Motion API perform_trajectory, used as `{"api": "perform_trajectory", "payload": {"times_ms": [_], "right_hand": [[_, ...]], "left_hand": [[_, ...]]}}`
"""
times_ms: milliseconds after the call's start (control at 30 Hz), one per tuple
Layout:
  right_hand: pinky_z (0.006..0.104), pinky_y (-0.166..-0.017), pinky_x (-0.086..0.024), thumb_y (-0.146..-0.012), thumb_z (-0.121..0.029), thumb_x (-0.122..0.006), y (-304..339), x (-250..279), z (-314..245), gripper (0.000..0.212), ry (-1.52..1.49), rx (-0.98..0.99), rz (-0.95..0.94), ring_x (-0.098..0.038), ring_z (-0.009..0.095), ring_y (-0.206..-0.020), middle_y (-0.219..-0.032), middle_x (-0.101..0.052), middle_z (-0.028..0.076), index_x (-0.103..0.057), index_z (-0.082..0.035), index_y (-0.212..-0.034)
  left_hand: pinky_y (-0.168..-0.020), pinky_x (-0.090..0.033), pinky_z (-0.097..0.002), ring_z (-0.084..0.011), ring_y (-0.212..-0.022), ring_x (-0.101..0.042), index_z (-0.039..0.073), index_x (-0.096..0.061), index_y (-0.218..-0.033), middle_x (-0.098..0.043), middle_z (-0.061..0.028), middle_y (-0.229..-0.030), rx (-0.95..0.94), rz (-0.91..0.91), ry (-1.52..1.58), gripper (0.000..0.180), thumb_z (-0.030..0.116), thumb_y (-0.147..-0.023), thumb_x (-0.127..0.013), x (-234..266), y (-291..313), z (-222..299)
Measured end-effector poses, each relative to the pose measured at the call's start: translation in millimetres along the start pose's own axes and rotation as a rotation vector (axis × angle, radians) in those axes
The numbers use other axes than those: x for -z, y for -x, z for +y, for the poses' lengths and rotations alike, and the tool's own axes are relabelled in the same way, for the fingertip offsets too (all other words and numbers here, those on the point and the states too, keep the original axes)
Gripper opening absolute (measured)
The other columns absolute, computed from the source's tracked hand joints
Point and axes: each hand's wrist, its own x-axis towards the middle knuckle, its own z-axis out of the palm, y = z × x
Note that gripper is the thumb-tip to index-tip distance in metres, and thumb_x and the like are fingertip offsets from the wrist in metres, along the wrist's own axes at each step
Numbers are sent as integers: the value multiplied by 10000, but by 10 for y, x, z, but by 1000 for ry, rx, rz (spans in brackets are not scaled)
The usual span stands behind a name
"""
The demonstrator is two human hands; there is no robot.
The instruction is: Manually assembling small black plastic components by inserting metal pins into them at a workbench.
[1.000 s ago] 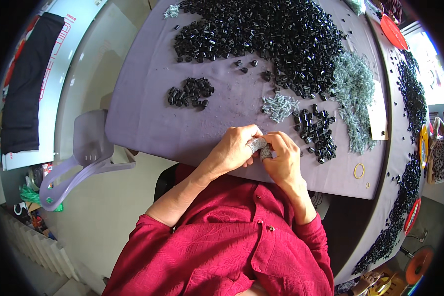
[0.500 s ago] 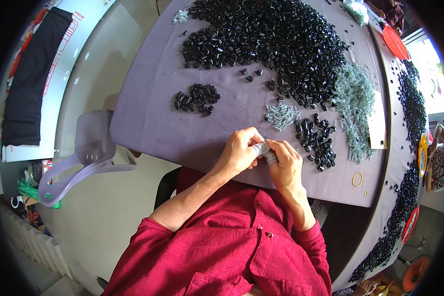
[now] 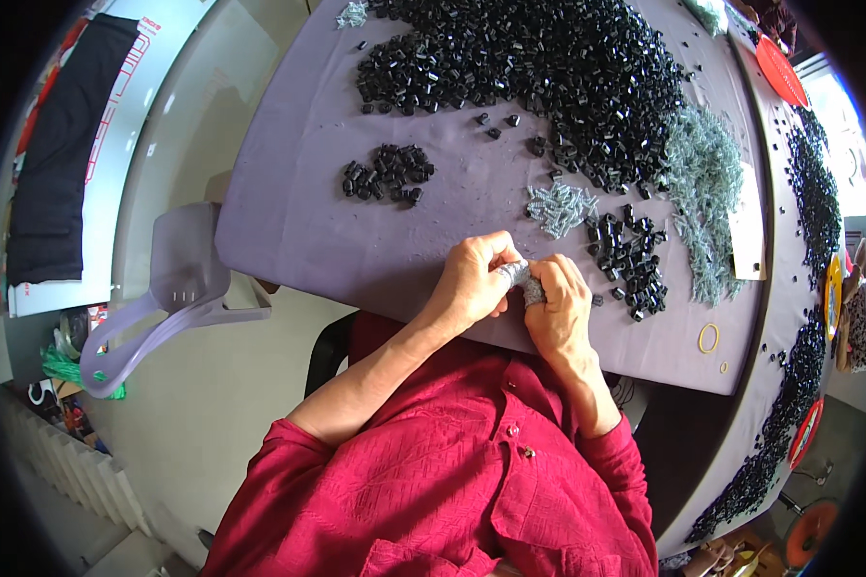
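Note:
Close together at the table's front edge, my left hand [image 3: 470, 279] and my right hand [image 3: 558, 306] both have their fingers pinched. Grey-white wrapping [image 3: 514, 273] covers digits where the hands meet. Whatever they pinch is too small and hidden to make out. One black piece [image 3: 598, 300] lies beside my right hand. Just beyond it are a loose group of small black cylindrical pieces [image 3: 630, 258] and a little heap of slender silvery-grey pieces [image 3: 558, 209]. Another small group of black pieces [image 3: 387, 173] lies farther left.
A large heap of black pieces [image 3: 529, 72] covers the far table, with a long silvery-grey heap [image 3: 704, 192] to its right. Two yellow rings [image 3: 708, 338] lie near the right corner. A lilac plastic chair [image 3: 188, 255] stands left of the table [image 3: 289, 207].
The view has shifted slightly. My hands stay together at the table edge, with fingers slightly repositioned. A black piece now shows beside my right hand.

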Motion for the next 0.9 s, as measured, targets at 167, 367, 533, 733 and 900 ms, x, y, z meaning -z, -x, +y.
{"api": "perform_trajectory", "payload": {"times_ms": [167,367,533,733,900], "right_hand": [[430,-631,-433,-509,100,-506,-12,4,-21,356,47,1,-8,-512,353,-718,-761,-511,148,-530,1,-851],[421,-632,-437,-537,71,-534,12,3,-9,274,78,-12,-15,-521,341,-705,-745,-521,134,-532,-16,-797],[411,-632,-444,-588,37,-564,8,15,-46,200,150,-50,0,-535,328,-709,-734,-529,119,-553,-37,-773],[394,-657,-462,-606,20,-565,27,61,-78,205,203,-111,-62,-552,317,-736,-758,-530,115,-573,-58,-796],[374,-691,-473,-569,31,-580,-127,27,-237,334,112,-5,-156,-561,298,-814,-830,-546,101,-615,-67,-886]], "left_hand": [[-360,-414,-208,-56,-436,-521,15,-560,-778,-591,-26,-621,-13,-4,-43,81,2,-857,-572,-12,-8,11],[-382,-430,-222,-70,-454,-550,8,-555,-783,-597,-40,-624,-55,34,-150,74,-10,-854,-560,-62,22,64],[-406,-460,-251,-101,-464,-578,9,-563,-861,-611,-63,-644,-102,50,-149,49,-13,-868,-519,-69,73,24],[-651,-499,-430,-378,-763,-600,15,-557,-875,-599,-174,-811,-495,179,-615,166,-36,-719,-530,-153,110,-91],[-609,-503,-417,-361,-690,-599,17,-559,-829,-596,-175,-765,-586,362,-756,82,-17,-760,-532,309,25,-47]]}}
